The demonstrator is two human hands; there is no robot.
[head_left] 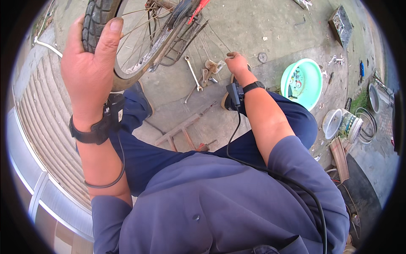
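Note:
A bicycle wheel with a knobbly black tyre point(94, 29) stands at the upper left. My left hand point(86, 72) is closed round that tyre, thumb on the rim side. Beyond the spokes are a metal rack point(182, 42) and a red part point(198, 10). My right hand point(237, 65) reaches low over the ground by my shoe, its fingers curled together; what they hold, if anything, is too small to make out. Left of it lie several worn metal parts point(210, 70) and a combination wrench point(193, 74).
A mint-green basin point(317, 86) holding small pieces stands right of my knee. Farther right are a metal box point(341, 27), small wrenches point(336, 59), a blue-handled tool point(362, 69) and a whitish tub point(332, 123). A rusty metal frame point(182, 129) lies between my legs.

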